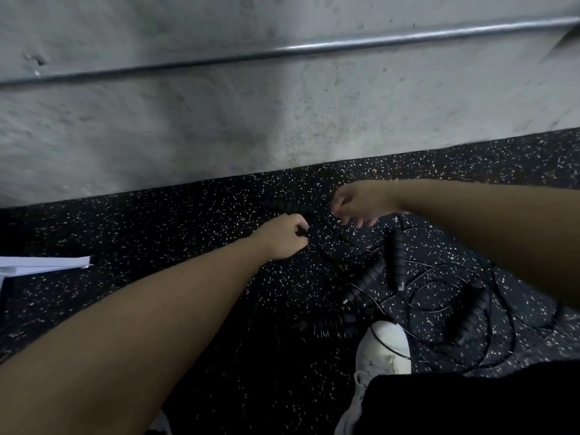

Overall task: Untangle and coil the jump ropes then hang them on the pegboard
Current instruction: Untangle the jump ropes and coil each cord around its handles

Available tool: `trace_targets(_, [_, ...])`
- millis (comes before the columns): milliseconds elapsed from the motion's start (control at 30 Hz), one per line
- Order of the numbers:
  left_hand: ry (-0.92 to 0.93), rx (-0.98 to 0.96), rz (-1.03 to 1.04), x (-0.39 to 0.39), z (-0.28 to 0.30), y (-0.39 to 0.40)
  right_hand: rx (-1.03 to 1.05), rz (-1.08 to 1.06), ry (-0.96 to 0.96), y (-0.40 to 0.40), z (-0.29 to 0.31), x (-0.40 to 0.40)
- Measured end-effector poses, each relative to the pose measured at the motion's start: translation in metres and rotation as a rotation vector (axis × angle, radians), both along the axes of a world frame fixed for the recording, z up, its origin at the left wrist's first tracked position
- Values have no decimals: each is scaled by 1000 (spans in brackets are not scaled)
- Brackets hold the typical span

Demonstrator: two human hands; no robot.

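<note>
Several black jump ropes lie tangled on the speckled rubber floor, their thin cords (pixel 439 296) looping over each other. Ribbed black handles lie among them: one handle (pixel 396 259) upright in the middle, another handle (pixel 364 282) slanted beside it, a third handle (pixel 470 315) at the right. A further handle (pixel 287 206) lies near the wall, just above my left hand (pixel 281 235). My left hand's fingers are curled and pinch a black cord. My right hand (pixel 361 204) hovers a little to the right with fingers spread, holding nothing.
A grey concrete wall (pixel 219 120) with a metal pipe (pixel 314 48) runs across the back. A white object (pixel 44 265) lies on the floor at the left. My white shoe (pixel 384 350) stands under the cords, and dark clothing fills the lower right.
</note>
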State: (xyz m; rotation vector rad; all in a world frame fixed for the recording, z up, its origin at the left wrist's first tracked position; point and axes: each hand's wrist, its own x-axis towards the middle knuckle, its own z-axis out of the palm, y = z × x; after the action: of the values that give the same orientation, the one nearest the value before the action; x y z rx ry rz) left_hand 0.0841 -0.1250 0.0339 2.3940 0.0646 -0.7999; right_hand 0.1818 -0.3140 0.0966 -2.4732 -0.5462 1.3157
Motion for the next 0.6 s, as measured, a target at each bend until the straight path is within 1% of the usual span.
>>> trace_targets(100, [-10,-1,14,14,-23,-9,-37,-66,-16,-14,-38,7])
trace_targets(167, [-55,29,7,25,-38,-13,-54,-105,-5,-21,-60,12])
trace_targets(300, [-213,233,-101,51,-71,-14,-54,-145,30,-24,-101,16])
trace_targets(467, [-203,407,-184,67,-104,-13,-24,-187,17,-20,-129,18])
trace_targets(533, [-249,512,-219,70,-108,-13,-5,-209,15,-18,-134,17])
trace_targets(600, [-249,567,-266,71,-108,-13,9,-208,-7,-17,-135,16])
